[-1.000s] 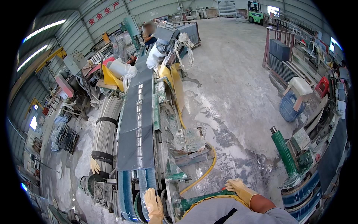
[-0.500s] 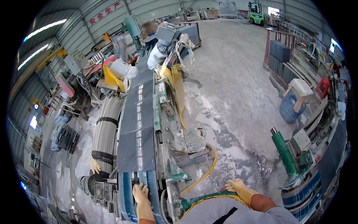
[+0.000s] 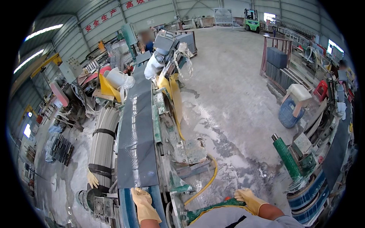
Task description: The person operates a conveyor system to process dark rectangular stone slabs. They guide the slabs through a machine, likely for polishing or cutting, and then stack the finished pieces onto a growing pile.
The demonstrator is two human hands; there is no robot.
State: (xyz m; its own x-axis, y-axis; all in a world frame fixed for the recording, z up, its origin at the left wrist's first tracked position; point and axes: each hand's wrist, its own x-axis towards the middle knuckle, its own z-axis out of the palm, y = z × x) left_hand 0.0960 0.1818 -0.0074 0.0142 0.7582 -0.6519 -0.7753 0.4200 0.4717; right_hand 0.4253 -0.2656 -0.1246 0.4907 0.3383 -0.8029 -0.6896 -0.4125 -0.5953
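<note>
A long run of dark grey stone slabs (image 3: pixel 137 144) lies on a conveyor with a blue belt (image 3: pixel 127 207). Gloved in pale yellow, my left hand (image 3: pixel 142 199) is over the belt, its fingertips at the slab's near edge. Its fingers lie extended, not wrapped round anything. My right hand (image 3: pixel 249 199), in a matching glove, rests by the end of a green bar (image 3: pixel 218 206) in front of my body, fingers stretched to the left and slightly bent. Whether its underside touches the bar is hidden.
Left of the conveyor lie a strapped bundle of pale strips (image 3: pixel 102 148), a loose glove (image 3: pixel 92 178) and a motor (image 3: pixel 102 205). A yellow hose (image 3: pixel 208 182) curves over the floor. Rightward stand a green cylinder (image 3: pixel 285 155) and a blue drum (image 3: pixel 291 114). Another person (image 3: pixel 147 43) is at the far end.
My left hand has moved forward along the belt to the slab's near edge. My right hand stays by the green bar. The whole view has shifted slightly.
</note>
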